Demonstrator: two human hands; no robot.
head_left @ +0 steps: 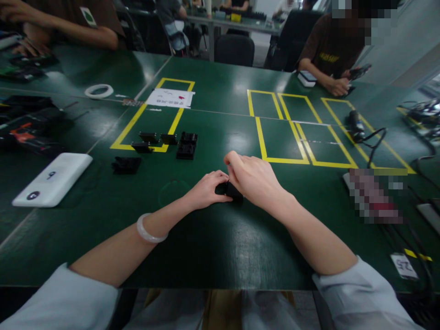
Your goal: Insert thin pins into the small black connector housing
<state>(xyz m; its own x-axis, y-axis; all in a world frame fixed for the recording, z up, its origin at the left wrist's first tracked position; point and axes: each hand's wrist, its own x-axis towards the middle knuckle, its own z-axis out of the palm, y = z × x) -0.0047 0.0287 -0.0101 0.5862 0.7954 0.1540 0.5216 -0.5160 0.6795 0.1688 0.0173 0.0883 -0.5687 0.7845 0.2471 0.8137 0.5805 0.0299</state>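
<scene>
My left hand (206,189) and my right hand (252,178) meet at the middle of the green table (213,247). Both are closed around one small black plastic part (229,189) that rests on or just above the tabletop. My fingers hide most of it. A pale bangle circles my left wrist. Several more black plastic parts (186,145) lie a little further away to the left, by a yellow taped rectangle (151,114).
A white flat device (53,178) lies at the left. White paper (171,97) and a tape ring (99,90) sit further back. Yellow taped boxes (292,128) mark the right side, with a black tool and cables (357,128). Other people sit across the table.
</scene>
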